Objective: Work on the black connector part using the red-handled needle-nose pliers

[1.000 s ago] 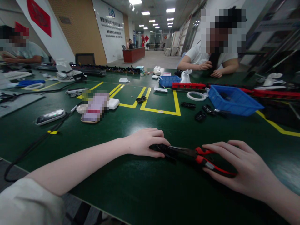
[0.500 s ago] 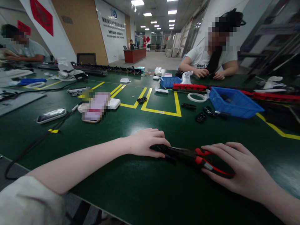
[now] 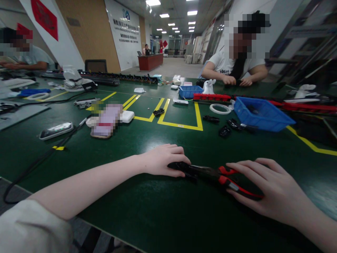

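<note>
Between thumb and fingers, my left hand [image 3: 167, 160] grips a small black plastic part [image 3: 180, 167] just above the green table. My right hand [image 3: 271, 186] is wrapped around the red and black handles of a pair of pliers [image 3: 228, 177], which stand partly spread. The pliers' metal jaws point left and meet the right end of the black part. Whether they bite on it cannot be made out, as that spot is dark. Similar black parts [image 3: 224, 131] lie on the table beyond my right hand.
A blue bin [image 3: 265, 117] with dark pieces stands at right, a smaller blue bin [image 3: 190, 92] farther back. A phone [image 3: 107, 119], a white case [image 3: 126, 116] and a black cable [image 3: 34, 167] lie at left. A co-worker [image 3: 234, 66] sits across the table [image 3: 126, 211].
Both hands keep nearly the same pose, with the pliers still against the black part. The whole view has shifted very slightly.
</note>
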Demonstrator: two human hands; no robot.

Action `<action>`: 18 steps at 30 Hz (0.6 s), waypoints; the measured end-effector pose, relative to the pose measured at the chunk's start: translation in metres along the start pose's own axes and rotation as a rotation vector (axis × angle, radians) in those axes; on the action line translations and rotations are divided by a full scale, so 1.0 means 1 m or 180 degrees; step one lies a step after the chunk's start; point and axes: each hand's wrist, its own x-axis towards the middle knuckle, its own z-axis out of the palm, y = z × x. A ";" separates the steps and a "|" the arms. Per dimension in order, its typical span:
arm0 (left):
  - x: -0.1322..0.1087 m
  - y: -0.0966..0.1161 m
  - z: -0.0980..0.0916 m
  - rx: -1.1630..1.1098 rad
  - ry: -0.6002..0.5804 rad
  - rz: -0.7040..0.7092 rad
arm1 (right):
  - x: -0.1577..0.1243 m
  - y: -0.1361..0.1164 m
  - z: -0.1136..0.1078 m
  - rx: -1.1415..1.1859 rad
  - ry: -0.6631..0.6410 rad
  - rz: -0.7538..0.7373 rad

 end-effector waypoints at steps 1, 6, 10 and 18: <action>0.000 0.000 0.000 0.0003 -0.0004 -0.0003 | 0.000 0.001 0.000 0.0017 -0.0009 0.0021; 0.000 0.000 0.000 0.0021 0.0018 0.0003 | -0.002 0.002 0.001 0.0107 -0.0034 0.0097; 0.000 0.001 0.000 0.0045 0.0013 -0.0006 | -0.004 0.002 0.001 0.0114 -0.0062 0.0136; 0.000 0.000 0.000 0.0010 0.0014 -0.0019 | 0.000 -0.003 0.005 0.0245 -0.0031 0.0307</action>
